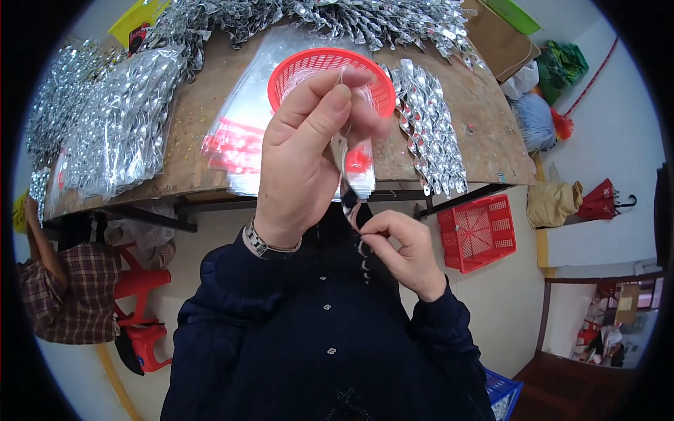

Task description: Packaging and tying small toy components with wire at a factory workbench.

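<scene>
A twisted shiny silver strip [339, 153] hangs upright in front of my chest. Raised before the red basket, my left hand [298, 165] is closed, thumb and forefinger pinching a thin thread at the strip's top; its other fingers are partly blurred. Lower down, my right hand [404, 249] pinches the strip between thumb and forefinger, and its dark-looking tail dangles below. Behind the left hand, the round red plastic basket [385, 105] holds pale pink-white threads. It stands on a stack of clear plastic bags [235, 144] with red printed ends.
Finished-looking silver twists [430, 133] lie in a row right of the basket. More silver pieces [309, 14] pile along the back, and a bagged bundle [123, 119] lies left. A red crate [477, 231] stands on the floor right. A person in a checked shirt [77, 295] is at left.
</scene>
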A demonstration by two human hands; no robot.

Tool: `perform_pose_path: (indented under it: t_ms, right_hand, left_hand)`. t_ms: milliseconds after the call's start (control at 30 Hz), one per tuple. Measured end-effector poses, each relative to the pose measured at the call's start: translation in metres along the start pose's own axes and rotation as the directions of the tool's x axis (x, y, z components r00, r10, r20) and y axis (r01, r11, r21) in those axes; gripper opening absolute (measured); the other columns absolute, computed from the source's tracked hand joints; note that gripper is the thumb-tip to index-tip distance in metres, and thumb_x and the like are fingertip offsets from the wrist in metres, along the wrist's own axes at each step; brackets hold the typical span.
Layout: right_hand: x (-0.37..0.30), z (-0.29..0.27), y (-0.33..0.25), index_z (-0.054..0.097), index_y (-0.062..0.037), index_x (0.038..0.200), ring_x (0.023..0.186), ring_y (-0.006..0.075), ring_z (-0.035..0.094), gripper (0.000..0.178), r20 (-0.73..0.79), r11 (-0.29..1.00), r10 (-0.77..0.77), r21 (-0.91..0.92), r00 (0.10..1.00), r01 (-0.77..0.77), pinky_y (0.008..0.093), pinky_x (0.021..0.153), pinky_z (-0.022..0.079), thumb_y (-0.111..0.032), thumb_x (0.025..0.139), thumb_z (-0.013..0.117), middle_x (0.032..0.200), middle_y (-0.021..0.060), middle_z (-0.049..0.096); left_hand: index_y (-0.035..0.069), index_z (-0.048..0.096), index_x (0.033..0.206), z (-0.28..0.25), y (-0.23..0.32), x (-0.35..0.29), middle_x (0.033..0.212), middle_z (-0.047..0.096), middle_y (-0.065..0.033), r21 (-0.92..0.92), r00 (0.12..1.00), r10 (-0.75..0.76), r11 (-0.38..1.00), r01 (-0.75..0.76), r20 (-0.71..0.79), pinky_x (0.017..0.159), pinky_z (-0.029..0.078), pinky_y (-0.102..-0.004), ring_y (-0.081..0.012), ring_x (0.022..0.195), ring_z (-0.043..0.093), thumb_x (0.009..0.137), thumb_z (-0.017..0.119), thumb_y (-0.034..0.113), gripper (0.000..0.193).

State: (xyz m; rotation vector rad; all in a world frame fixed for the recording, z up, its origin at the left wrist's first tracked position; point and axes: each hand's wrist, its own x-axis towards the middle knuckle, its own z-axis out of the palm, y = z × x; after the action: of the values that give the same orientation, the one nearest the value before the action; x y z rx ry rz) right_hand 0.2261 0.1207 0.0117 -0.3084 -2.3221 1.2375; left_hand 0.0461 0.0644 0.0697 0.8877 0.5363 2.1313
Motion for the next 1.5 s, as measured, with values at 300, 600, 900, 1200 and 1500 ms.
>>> perform_pose_path:
  t_ms: [300, 600, 900, 1200, 1500]
  right_hand:
    - [0.010, -0.081, -0.006, 0.058, -0.0001, 0.090, 0.066, 0.0062, 0.054, 0.004, -0.380, 0.960, 0.278, 0.132, 0.882, -0.246, 0.0193, 0.060, 0.042, 0.000, 0.088, 0.056, 0.076, 0.0009, 0.058]
    - [0.058, -0.180, 0.109, 0.061, 0.0003, 0.086, 0.060, 0.0062, 0.053, 0.009, -0.493, 0.861, 0.296, -0.232, 0.818, -0.452, 0.0209, 0.055, 0.041, -0.008, 0.087, 0.057, 0.070, 0.0005, 0.059]
    - [0.092, -0.177, 0.170, 0.061, 0.0033, 0.082, 0.060, 0.0146, 0.060, 0.013, -0.493, 0.780, 0.279, -0.384, 0.824, -0.494, 0.0287, 0.058, 0.047, -0.009, 0.080, 0.057, 0.067, 0.0091, 0.062]
    - [0.097, -0.171, 0.178, 0.063, 0.0031, 0.090, 0.067, 0.0117, 0.058, 0.016, -0.374, 0.784, 0.255, -0.459, 0.892, -0.417, 0.0269, 0.061, 0.045, -0.012, 0.084, 0.059, 0.073, 0.0049, 0.063]
    - [0.090, -0.166, 0.156, 0.062, 0.0036, 0.091, 0.082, 0.0278, 0.061, 0.018, -0.380, 0.748, 0.134, -0.568, 0.915, -0.345, 0.0338, 0.074, 0.046, -0.012, 0.085, 0.057, 0.087, 0.0171, 0.063]
  left_hand:
    - [0.001, 0.039, 0.135, -0.016, -0.007, -0.010, 0.135, 0.044, -0.0180, 0.262, 0.998, -0.029, 0.964, 0.044, -0.062, 0.101, 0.039, -0.0397, -0.0258, 0.125, 0.044, 0.095, 0.046, 0.012, 0.042]
    - [-0.002, 0.059, 0.109, -0.043, 0.007, -0.029, 0.099, 0.063, -0.0090, 0.308, 0.970, -0.196, 0.923, 0.232, -0.143, 0.081, 0.051, -0.0291, -0.0158, 0.090, 0.062, 0.093, 0.049, 0.006, 0.021]
    - [-0.002, 0.061, 0.105, -0.062, 0.027, -0.035, 0.090, 0.064, -0.0074, 0.442, 0.958, -0.182, 0.857, 0.266, -0.223, 0.076, 0.051, -0.0264, -0.0136, 0.082, 0.063, 0.093, 0.048, 0.006, 0.019]
    - [-0.002, 0.061, 0.105, -0.086, 0.055, -0.026, 0.087, 0.064, -0.0059, 0.624, 0.949, -0.130, 0.727, 0.288, -0.287, 0.072, 0.050, -0.0241, -0.0108, 0.079, 0.061, 0.093, 0.049, 0.007, 0.019]
    - [-0.002, 0.062, 0.097, -0.145, 0.077, 0.032, 0.084, 0.063, -0.0130, 0.993, 0.993, 0.090, 0.093, 0.071, -0.080, 0.068, 0.047, -0.0321, -0.0233, 0.076, 0.060, 0.086, 0.055, 0.014, 0.020]
